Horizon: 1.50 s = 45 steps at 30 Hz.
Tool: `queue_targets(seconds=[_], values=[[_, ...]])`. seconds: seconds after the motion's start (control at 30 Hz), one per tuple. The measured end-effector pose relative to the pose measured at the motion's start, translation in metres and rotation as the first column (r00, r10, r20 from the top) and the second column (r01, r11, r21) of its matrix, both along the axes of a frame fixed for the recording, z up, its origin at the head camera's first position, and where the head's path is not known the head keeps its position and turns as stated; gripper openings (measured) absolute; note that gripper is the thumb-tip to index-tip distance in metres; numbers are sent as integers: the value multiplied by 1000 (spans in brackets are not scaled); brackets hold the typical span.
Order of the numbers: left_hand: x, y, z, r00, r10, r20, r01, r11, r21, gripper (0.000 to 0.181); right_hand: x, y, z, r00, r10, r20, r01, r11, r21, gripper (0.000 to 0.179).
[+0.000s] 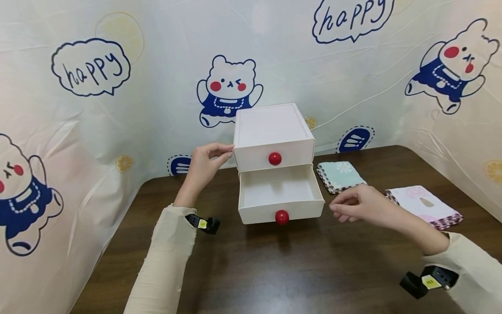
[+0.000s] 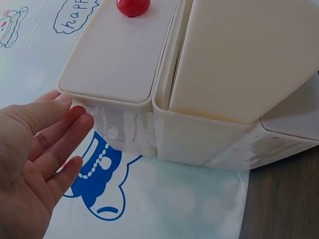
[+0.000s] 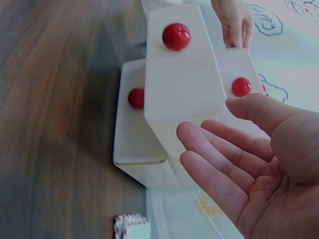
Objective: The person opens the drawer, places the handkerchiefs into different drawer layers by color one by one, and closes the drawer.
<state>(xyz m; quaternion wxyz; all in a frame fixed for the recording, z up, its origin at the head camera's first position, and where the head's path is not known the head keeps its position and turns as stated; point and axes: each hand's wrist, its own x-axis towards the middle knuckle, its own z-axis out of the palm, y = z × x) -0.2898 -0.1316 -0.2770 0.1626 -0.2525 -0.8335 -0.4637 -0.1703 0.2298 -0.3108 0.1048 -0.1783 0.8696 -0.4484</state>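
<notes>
A white drawer cabinet (image 1: 274, 124) with red ball knobs stands on the table. Its middle drawer (image 1: 281, 211) is pulled out, and the inside that shows holds nothing. The top drawer (image 1: 255, 158) is closed; in the right wrist view the closed bottom drawer (image 3: 134, 134) shows below. My left hand (image 1: 205, 163) is at the cabinet's upper left front edge, thumb tip right at the corner in the left wrist view, fingers loosely bent. My right hand (image 1: 364, 205) hovers just right of the pulled-out drawer, fingers relaxed and holding nothing.
Right of the cabinet lies a folded mint cloth (image 1: 340, 175) with a checked edge. Further right is a folded white and pink cloth (image 1: 427, 205). Behind the brown table (image 1: 298, 270) hangs a printed curtain (image 1: 164, 87).
</notes>
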Motion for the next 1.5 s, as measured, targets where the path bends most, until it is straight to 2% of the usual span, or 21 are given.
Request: queue_targets(seconds=[0.4,0.8,0.97,1.17,1.5], values=[[-4,0,-2,1000,-3,7,3,1000,-5,19,-19,31,11,998,-57,11,58,998,-31,33],[-4,-2,-2,1000,8,6,-8,1000,-19,19,-49,65,3,984,-155,83,157,987,-18,43],[-4,-2,-1,1000,6,2,-6,1000,-26,19,-58,73,2,982,-158,103,162,986,-38,45],[-2,-2,0,1000,7,2,-7,1000,-18,20,-67,79,2,977,-182,111,184,983,-13,47],[-2,0,0,1000,4,-18,-5,1000,-22,19,-84,88,-2,980,-161,113,166,986,-29,44]])
